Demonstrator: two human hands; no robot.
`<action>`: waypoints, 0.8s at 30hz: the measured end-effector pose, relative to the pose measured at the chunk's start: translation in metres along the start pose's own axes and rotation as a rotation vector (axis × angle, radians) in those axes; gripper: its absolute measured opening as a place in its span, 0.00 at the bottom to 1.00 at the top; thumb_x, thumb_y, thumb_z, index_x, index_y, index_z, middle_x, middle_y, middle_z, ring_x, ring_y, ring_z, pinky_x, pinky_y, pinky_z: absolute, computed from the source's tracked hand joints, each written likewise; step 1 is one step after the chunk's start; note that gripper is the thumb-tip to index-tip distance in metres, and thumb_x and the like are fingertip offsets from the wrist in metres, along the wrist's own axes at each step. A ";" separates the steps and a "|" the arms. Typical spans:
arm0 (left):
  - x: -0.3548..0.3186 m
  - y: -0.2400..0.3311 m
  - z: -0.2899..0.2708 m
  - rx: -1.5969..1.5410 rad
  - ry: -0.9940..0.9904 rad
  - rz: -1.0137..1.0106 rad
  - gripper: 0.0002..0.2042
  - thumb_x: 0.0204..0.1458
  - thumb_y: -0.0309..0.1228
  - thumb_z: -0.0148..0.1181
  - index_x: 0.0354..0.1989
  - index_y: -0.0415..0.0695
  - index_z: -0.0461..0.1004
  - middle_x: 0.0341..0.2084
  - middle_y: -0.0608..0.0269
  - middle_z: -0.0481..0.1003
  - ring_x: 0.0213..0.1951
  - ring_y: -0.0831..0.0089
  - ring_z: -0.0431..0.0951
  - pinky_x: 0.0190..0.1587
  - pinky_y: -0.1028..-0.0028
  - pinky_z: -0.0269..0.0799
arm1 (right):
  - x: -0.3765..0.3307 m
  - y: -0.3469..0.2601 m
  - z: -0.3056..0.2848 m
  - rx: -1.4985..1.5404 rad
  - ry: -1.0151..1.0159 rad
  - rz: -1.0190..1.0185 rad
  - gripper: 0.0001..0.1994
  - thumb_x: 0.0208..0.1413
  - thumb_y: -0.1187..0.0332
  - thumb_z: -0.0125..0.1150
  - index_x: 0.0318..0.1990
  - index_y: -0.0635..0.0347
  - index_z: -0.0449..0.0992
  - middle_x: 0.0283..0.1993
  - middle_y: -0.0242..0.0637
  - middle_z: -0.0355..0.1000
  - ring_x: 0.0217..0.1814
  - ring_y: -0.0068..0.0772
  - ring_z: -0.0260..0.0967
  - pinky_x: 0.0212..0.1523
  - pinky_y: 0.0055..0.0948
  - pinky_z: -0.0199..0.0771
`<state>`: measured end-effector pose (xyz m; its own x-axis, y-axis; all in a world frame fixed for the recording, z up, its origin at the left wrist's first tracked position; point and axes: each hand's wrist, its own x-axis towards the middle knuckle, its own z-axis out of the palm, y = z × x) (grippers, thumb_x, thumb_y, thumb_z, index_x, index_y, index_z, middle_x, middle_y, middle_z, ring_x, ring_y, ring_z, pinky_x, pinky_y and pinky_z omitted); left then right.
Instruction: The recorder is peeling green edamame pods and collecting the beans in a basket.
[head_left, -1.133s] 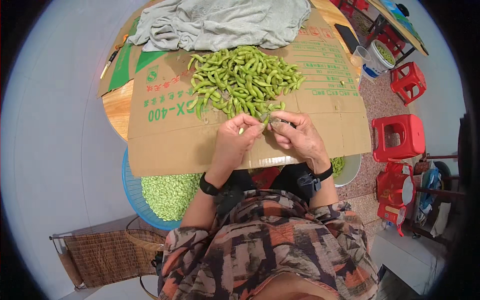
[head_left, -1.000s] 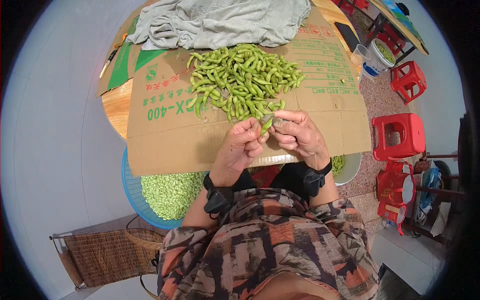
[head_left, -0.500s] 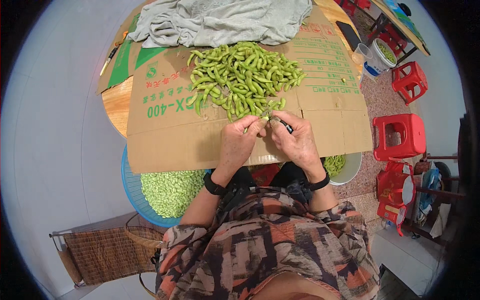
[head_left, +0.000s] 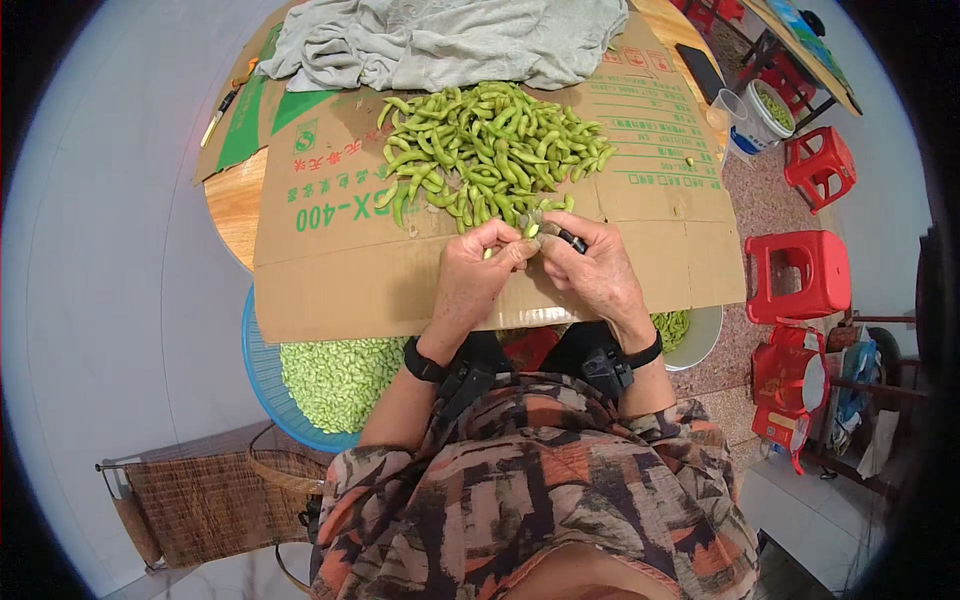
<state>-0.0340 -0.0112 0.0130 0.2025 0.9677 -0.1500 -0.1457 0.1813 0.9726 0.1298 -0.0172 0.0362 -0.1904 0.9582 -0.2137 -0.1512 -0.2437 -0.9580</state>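
My left hand (head_left: 472, 277) is closed, pinching a green soybean pod (head_left: 531, 230) between thumb and fingertips. A pale bean shows at its end. Against the pod, my right hand (head_left: 601, 277) closes round a small tool with a black handle (head_left: 573, 241); its working end is hidden by the fingers. Just beyond both hands lies a heap of unshelled soybean pods (head_left: 490, 145) on a flattened cardboard sheet (head_left: 350, 285). Below the table's left edge, a blue basket (head_left: 262, 375) holds shelled green beans (head_left: 340, 385).
A grey cloth (head_left: 430, 45) lies at the table's far side, with a knife (head_left: 222, 112) at left and a black phone (head_left: 699, 70) at right. A pale basin (head_left: 708, 345) holds pods by my right forearm. Red stools (head_left: 800, 275) and a white bucket (head_left: 755, 130) stand rightward.
Both hands stay together over the cardboard. The fingers have shifted slightly, and more of the pale green bean shows between them. The pod heap looks the same.
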 end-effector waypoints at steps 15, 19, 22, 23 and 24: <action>0.005 -0.007 -0.001 0.094 0.050 0.007 0.11 0.59 0.31 0.51 0.28 0.38 0.73 0.16 0.70 0.70 0.19 0.86 0.64 0.22 0.82 0.60 | 0.016 0.019 0.010 -0.566 0.236 -0.615 0.11 0.48 0.75 0.57 0.40 0.67 0.78 0.27 0.29 0.73 0.26 0.16 0.66 0.27 0.21 0.67; 0.006 -0.001 -0.007 -0.230 -0.127 -0.147 0.11 0.62 0.33 0.47 0.29 0.40 0.68 0.17 0.69 0.67 0.14 0.87 0.57 0.16 0.84 0.53 | 0.011 0.003 0.007 -0.183 0.109 -0.120 0.12 0.48 0.75 0.56 0.41 0.67 0.78 0.26 0.29 0.73 0.24 0.15 0.65 0.25 0.20 0.66; 0.007 -0.006 -0.007 -0.266 -0.142 -0.141 0.11 0.63 0.33 0.47 0.30 0.41 0.68 0.18 0.68 0.68 0.14 0.87 0.56 0.15 0.84 0.51 | 0.010 -0.002 0.009 -0.201 0.077 -0.108 0.13 0.49 0.75 0.55 0.43 0.67 0.77 0.25 0.28 0.73 0.23 0.14 0.64 0.23 0.18 0.64; 0.007 -0.007 -0.007 -0.343 -0.159 -0.136 0.11 0.62 0.33 0.48 0.31 0.41 0.68 0.19 0.68 0.68 0.14 0.87 0.56 0.15 0.84 0.51 | 0.009 -0.006 0.010 -0.152 0.089 -0.070 0.13 0.50 0.75 0.55 0.44 0.67 0.77 0.25 0.28 0.72 0.23 0.13 0.63 0.23 0.17 0.63; 0.007 -0.008 -0.007 -0.343 -0.157 -0.136 0.11 0.62 0.33 0.48 0.31 0.41 0.68 0.19 0.68 0.68 0.14 0.87 0.56 0.15 0.84 0.51 | 0.008 -0.008 0.012 -0.103 0.101 -0.033 0.13 0.51 0.75 0.55 0.45 0.67 0.77 0.24 0.27 0.72 0.23 0.12 0.63 0.23 0.16 0.63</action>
<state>-0.0386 -0.0050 0.0028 0.3836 0.8972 -0.2187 -0.4172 0.3796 0.8257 0.1181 -0.0091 0.0439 -0.0874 0.9768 -0.1955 -0.0546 -0.2006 -0.9781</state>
